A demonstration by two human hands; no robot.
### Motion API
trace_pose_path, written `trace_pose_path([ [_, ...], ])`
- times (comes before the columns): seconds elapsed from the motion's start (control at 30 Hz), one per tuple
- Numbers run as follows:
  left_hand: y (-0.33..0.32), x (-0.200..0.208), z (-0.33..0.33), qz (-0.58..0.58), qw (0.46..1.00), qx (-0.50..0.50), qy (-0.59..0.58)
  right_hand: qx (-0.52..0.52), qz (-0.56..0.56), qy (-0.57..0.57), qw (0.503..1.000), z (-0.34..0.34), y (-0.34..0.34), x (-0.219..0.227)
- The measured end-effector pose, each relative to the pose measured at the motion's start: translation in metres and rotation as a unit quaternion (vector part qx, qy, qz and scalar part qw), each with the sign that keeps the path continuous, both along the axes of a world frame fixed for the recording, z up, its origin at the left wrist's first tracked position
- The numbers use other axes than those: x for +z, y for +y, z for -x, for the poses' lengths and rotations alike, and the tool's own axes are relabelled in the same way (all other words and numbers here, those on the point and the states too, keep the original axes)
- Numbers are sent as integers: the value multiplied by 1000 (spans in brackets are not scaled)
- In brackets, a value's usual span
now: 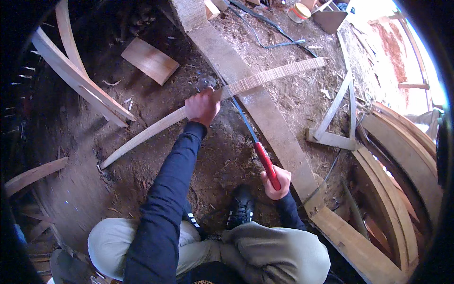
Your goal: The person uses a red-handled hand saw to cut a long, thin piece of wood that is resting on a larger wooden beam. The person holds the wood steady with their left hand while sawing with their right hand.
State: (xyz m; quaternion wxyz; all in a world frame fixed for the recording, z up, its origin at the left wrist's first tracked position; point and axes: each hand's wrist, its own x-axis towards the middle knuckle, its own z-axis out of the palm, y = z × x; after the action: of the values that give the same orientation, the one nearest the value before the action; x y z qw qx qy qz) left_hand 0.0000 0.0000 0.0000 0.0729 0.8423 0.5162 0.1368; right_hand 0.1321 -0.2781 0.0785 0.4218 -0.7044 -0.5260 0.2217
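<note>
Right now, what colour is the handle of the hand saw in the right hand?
Red; the long handle of the thin-bladed hand saw shows best in the head view.

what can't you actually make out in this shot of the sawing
- Head view: where the saw blade meets the curved wooden strip is too small and partly behind the left hand.
- The red handle is half wrapped by the right hand.
- The saw teeth are too fine to see.
- The round container at the top edge is blurred.

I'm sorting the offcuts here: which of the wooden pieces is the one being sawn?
The long thin curved strip, lying across the thick beam. The left hand grips it and the red-handled saw in the right hand meets it; the others lie untouched.
</note>
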Motion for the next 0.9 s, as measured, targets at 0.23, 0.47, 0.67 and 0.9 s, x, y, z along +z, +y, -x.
trace_pose_path([
  [0.23, -7, 8, -6, 15, 999, -10, -34, -5, 8, 2, 1000, 3, 2, 13],
  [0.47, 25, 24, 2, 169, 982, -56, 56, 14, 114, 254, 960, -18, 27, 60],
  [0.67, 72, 20, 5, 330, 934, -117, 69, 70, 75, 112, 988, -12, 56, 57],
  [0.9, 18, 25, 4, 65, 997, -30, 12, 44, -49, -7, 998, 9, 46, -4],
])
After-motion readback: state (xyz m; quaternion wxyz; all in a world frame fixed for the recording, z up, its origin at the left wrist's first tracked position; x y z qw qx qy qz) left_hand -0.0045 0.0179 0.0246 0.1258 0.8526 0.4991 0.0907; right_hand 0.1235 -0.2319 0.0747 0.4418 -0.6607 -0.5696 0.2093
